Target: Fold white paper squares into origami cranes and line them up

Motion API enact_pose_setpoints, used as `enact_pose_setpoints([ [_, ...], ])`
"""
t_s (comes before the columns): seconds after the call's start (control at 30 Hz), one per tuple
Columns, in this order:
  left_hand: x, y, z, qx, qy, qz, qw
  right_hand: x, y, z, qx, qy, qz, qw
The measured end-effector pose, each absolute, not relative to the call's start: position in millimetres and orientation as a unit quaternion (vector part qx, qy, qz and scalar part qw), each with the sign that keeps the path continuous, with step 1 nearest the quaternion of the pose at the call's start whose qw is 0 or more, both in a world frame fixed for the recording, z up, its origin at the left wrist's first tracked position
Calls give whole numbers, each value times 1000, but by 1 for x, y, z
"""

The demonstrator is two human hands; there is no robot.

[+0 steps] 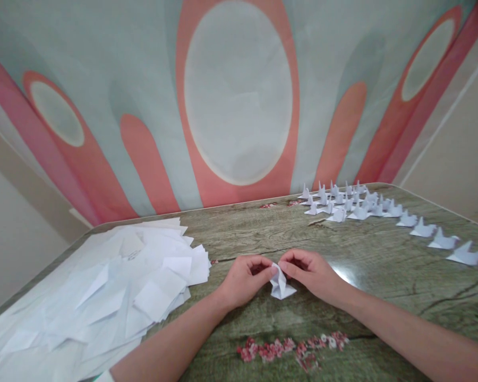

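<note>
A folded white origami piece [282, 288] is held at the near middle of the wood-grain table [231, 318], between the two hands; with it as the clock's centre and twelve toward the wall, its long axis runs roughly from eleven to five, the narrow end gripped toward eleven and the wider end flaring toward the person, one corner pointing to four and another to seven. The left hand [247, 278], on the nine o'clock side, pinches the upper edge between thumb and index finger, its other fingers curled. The right hand [309, 269], on the two-to-three o'clock side, has thumb and fingertips drawn close together at the top of the paper, the remaining fingers bent; the fingertips hide part of that end. From eight to ten o'clock spreads a broad, uneven heap of white paper sheets [163, 286], and the left forearm covers some of its near edge. A group of white origami birds [358, 211] stands at one o'clock near the far edge, with single ones trailing in a row toward three. A pinkish-red floral print [266, 350] lies on the tabletop at six, and a bright glare shows near three, beside the right wrist. Behind, at twelve, rises a backdrop [239, 95] with a pale oval framed in coral.
</note>
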State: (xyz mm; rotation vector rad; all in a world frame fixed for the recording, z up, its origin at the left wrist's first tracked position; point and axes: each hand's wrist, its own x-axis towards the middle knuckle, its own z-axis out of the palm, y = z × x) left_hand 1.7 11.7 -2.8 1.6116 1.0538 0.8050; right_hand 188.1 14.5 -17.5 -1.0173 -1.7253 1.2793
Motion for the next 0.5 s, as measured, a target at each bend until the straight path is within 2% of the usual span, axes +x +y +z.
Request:
enact_pose_setpoints([
  [0.5,1,12,-6,654,426,329,531,186,12,-18,-423,-689,473,350],
])
